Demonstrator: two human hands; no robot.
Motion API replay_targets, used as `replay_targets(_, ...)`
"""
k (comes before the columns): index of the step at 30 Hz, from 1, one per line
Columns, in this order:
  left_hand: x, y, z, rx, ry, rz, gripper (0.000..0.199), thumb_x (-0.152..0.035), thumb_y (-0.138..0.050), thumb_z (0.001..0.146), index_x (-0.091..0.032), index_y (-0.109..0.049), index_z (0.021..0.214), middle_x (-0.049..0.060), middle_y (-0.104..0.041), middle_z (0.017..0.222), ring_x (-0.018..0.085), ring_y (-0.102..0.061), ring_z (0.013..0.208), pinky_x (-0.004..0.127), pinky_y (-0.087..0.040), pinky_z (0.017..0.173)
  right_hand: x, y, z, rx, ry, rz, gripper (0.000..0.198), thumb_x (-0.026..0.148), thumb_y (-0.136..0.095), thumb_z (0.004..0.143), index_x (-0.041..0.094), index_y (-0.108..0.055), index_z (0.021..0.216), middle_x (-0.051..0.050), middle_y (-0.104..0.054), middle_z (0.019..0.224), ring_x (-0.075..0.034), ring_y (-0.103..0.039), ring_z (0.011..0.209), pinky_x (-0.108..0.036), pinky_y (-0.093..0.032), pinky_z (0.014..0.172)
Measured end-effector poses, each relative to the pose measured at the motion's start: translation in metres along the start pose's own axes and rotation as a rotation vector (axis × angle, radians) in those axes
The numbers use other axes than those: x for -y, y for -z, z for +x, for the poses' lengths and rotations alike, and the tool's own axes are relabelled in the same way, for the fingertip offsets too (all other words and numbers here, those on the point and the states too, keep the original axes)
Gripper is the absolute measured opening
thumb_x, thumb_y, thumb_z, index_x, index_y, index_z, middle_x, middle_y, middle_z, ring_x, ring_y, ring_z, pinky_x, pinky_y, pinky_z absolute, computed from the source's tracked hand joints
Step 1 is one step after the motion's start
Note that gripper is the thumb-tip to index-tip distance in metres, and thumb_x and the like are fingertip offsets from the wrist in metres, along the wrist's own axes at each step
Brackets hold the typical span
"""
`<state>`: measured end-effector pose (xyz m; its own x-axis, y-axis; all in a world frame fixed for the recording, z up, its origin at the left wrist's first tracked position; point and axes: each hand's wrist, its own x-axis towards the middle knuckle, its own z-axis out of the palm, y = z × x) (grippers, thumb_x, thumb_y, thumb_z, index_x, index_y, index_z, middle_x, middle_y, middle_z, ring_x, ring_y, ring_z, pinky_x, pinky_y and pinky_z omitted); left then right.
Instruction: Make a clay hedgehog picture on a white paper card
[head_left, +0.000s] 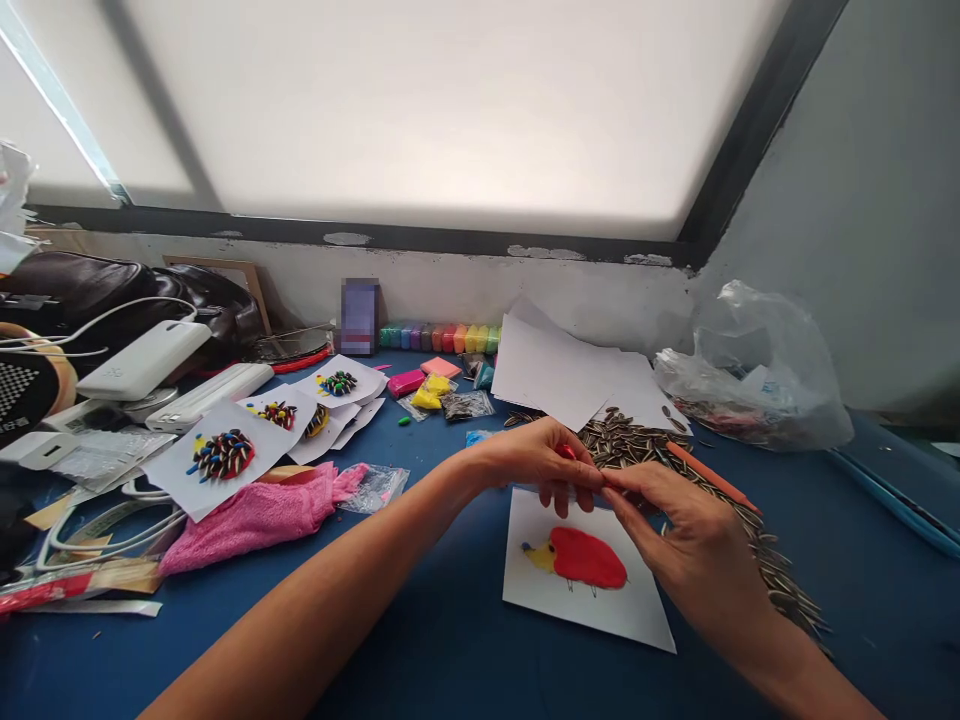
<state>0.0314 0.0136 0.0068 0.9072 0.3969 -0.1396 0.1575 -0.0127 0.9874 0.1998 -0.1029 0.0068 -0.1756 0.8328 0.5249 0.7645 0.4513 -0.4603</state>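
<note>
A bit of red modelling clay point(568, 453) shows in my left hand point(541, 462), whose fingers are curled around it. My right hand point(686, 515) is closed in a pinch, its thumb and fingertip meeting the left fingertips; what lies between them is too small to make out. Below both hands, a white card point(536, 605) lies on the blue table. It bears a hedgehog figure with a red clay body point(591, 558), a yellow clay face point(540, 557) and thin drawn legs. Sunflower seeds point(626, 440) are heaped just behind my hands and spread down the right side.
An orange stick-like tool point(712, 478) lies on the seeds. Finished-looking seed hedgehog cards point(176, 470), a pink cloth point(251, 525) and power banks point(146, 358) crowd the left. Clay packs point(450, 338), white paper point(544, 365) and a plastic bag point(757, 370) stand behind.
</note>
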Motion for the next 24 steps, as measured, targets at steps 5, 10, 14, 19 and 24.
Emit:
replay_targets(5,-0.003,0.002,-0.003,0.031,0.002,0.056,0.054,-0.067,-0.072,0.070,-0.014,-0.067,0.080,0.001,-0.067,0.070,0.009,-0.061,0.054,0.022,-0.045,0.052,0.005,0.001,0.000,-0.020,-0.061,-0.010,0.016,0.026,-0.056,0.090,0.023,-0.066,0.079,-0.003,-0.068,0.073,-0.017,-0.063,0.063,-0.030,-0.052,0.057)
replay_targets(10,0.010,0.010,-0.002,0.098,0.108,-0.016,0.054,-0.064,-0.078,0.063,-0.014,-0.065,0.078,0.000,-0.066,0.068,0.008,-0.058,0.049,0.022,-0.042,0.048,0.007,0.005,-0.004,-0.060,-0.183,0.088,0.013,0.028,-0.058,0.086,0.023,-0.064,0.075,0.000,-0.065,0.067,-0.015,-0.062,0.059,-0.027,-0.051,0.055)
replay_targets(14,0.022,0.012,0.001,-0.019,0.149,-0.128,0.052,-0.060,-0.082,0.059,-0.014,-0.065,0.076,0.000,-0.067,0.067,0.008,-0.056,0.048,0.022,-0.040,0.048,0.005,-0.001,-0.009,0.110,-0.188,0.123,0.011,0.030,-0.059,0.086,0.024,-0.067,0.085,-0.003,-0.068,0.080,-0.017,-0.064,0.068,-0.029,-0.055,0.061)
replay_targets(19,0.027,0.010,0.003,-0.041,0.139,-0.166,0.050,-0.058,-0.084,0.058,-0.014,-0.064,0.073,0.000,-0.066,0.065,0.008,-0.054,0.047,0.023,-0.040,0.048,0.004,-0.014,-0.015,0.189,-0.108,0.028,0.015,0.017,-0.050,0.086,0.024,-0.063,0.080,-0.004,-0.064,0.087,-0.018,-0.063,0.078,-0.030,-0.054,0.069)
replay_targets(24,0.027,0.009,0.004,-0.033,0.149,-0.155,0.047,-0.055,-0.083,0.060,-0.014,-0.063,0.072,-0.001,-0.066,0.064,0.008,-0.053,0.047,0.024,-0.042,0.050,0.002,-0.019,-0.014,0.230,-0.056,-0.096,0.018,0.017,-0.051,0.088,0.024,-0.065,0.079,-0.004,-0.060,0.085,-0.017,-0.062,0.076,-0.030,-0.053,0.067)
